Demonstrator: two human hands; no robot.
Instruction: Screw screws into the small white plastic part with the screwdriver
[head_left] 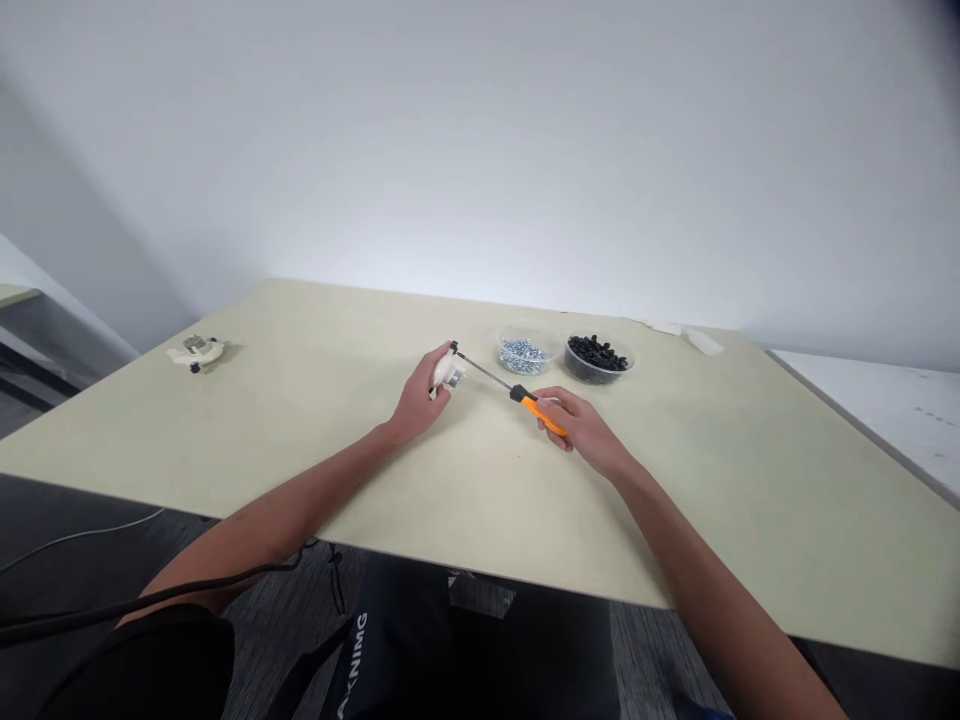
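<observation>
My left hand (420,398) is closed around a small white plastic part (447,372) that has a silvery metal piece and a black rubber-like foot at its top. In my right hand (581,428) is a screwdriver (541,412) with an orange and black handle, fingers wrapped round the grip. Its thin shaft points up and left, and the tip is at or very near the black foot; I cannot tell whether they touch. Just behind stand a clear bowl of small silvery screws (523,355) and a clear bowl of black rubber-like pieces (596,355).
A similar white part with black feet (196,352) lies at the table's left side. White scraps (701,341) lie at the back right by the wall. The pale table (360,350) meets a white surface (877,400) on the right. A black cord (150,600) crosses near my left arm.
</observation>
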